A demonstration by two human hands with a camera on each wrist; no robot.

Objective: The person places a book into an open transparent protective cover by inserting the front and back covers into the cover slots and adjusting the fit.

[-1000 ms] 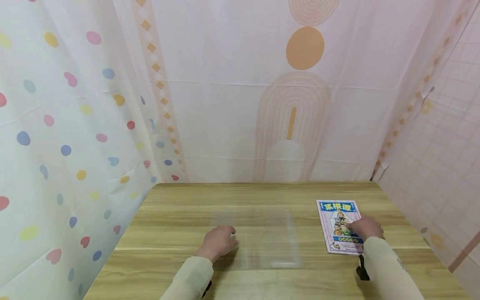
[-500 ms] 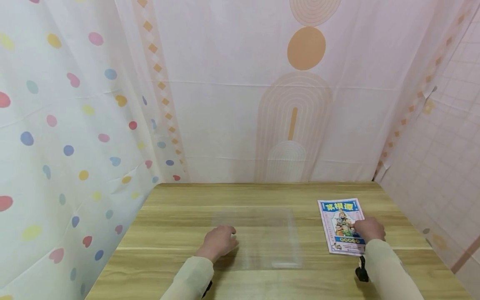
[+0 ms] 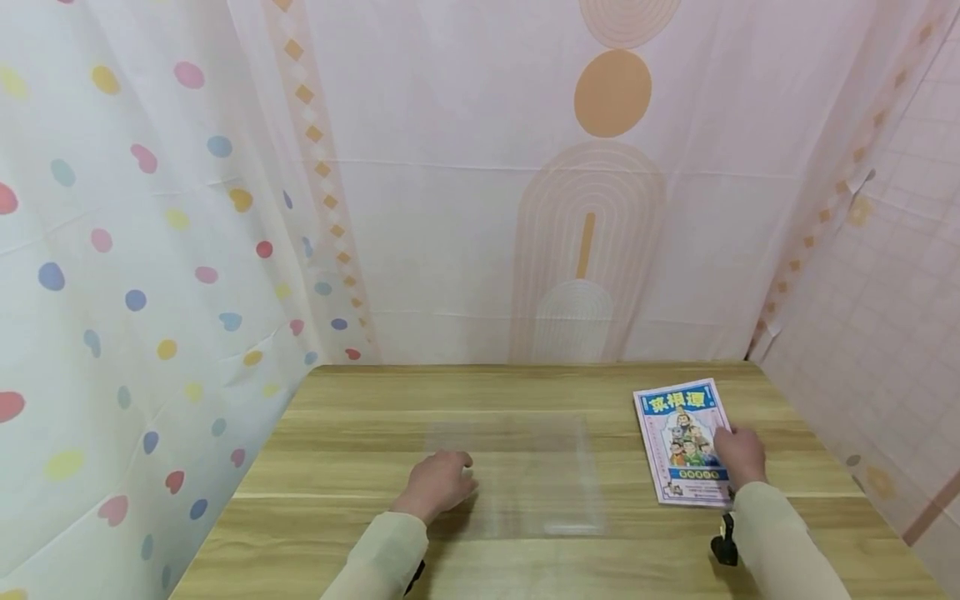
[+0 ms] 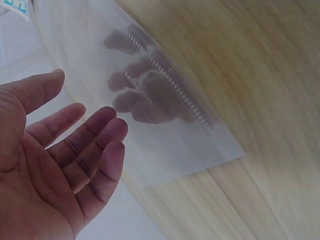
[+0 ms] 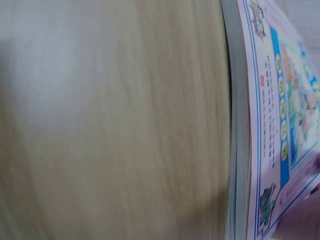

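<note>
Head view: right hand [image 3: 739, 454] at about four o'clock on the wooden table [image 3: 360, 433], gripping the right edge of a picture book [image 3: 681, 442] near its lower corner, fingers curled over the cover. Book's far end tipped up off the wood, near end down by the wrist. Cover bordered in pink, with a blue band at the top bearing large yellow Chinese characters, too small to read with confidence; below them cartoon figures, then a second blue strip with a row of yellow dots. Small black object [image 3: 724, 546] lay at the right sleeve.

Left hand [image 3: 438, 482] rested at about seven o'clock, knuckles up, fingers loosely bent, at the left edge of a clear plastic sleeve [image 3: 525, 475] spread flat mid-table, well apart from the book.

Left wrist view: left hand [image 4: 55, 165] seen palm side, fingers [image 4: 102, 135] relaxed and slightly bent, gripping nothing, reflected in the clear plastic sleeve [image 4: 165, 150], whose dotted seam ran diagonally; sleeve's corner pointed to five o'clock; contact between fingertips and plastic not plain.

Right wrist view: picture book [image 5: 270, 150] seen edge-on at three o'clock, page block grey, pink-and-blue cover blurred, a column of yellow characters not legible; wooden table [image 5: 125, 130] across the rest; fingers barely seen at the lower right corner.
</note>
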